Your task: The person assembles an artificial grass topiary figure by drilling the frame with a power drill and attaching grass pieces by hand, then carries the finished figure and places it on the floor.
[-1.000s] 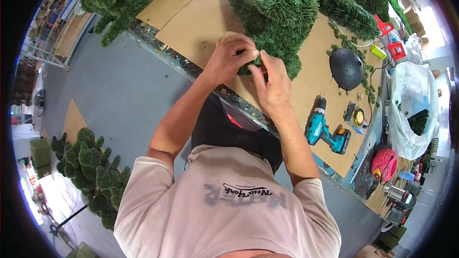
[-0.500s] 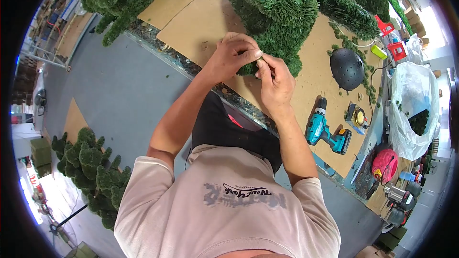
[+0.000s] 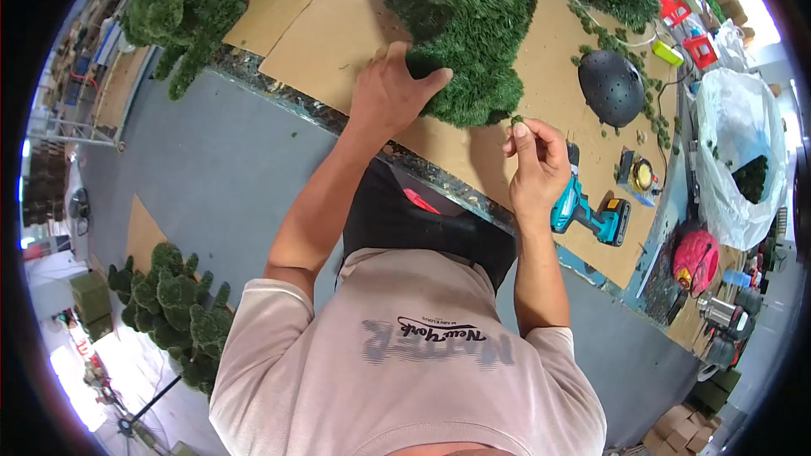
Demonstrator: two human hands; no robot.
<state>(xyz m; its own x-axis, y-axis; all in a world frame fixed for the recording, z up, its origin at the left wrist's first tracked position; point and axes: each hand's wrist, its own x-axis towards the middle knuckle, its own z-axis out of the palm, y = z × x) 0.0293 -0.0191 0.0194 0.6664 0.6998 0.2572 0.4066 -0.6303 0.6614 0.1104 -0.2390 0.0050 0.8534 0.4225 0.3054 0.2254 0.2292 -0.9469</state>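
Note:
A large green artificial-grass figure (image 3: 477, 59) lies on the brown board (image 3: 456, 143) at the top middle. My left hand (image 3: 390, 93) rests against its left side, thumb and fingers spread apart. Just off the figure's lower right end, my right hand (image 3: 538, 165) pinches a small green tuft (image 3: 517, 120) between thumb and fingertip. Below and right of that hand lies a teal cordless drill (image 3: 591, 215), partly hidden by it. A black dome with holes (image 3: 610, 88) sits farther right, beside scattered green tufts (image 3: 655, 122).
Another green grass figure (image 3: 182, 0) lies at the upper left of the table. A clear plastic bag (image 3: 737, 160) and a pink object (image 3: 695, 262) are at the right. A round yellow item (image 3: 644, 174) stands near the drill. Green shapes (image 3: 173, 304) stand on the floor at lower left.
My hands, earlier together at the fingertips, are now apart. The left has opened against the figure; the right has moved right and down with a small tuft. The whole view has shifted slightly.

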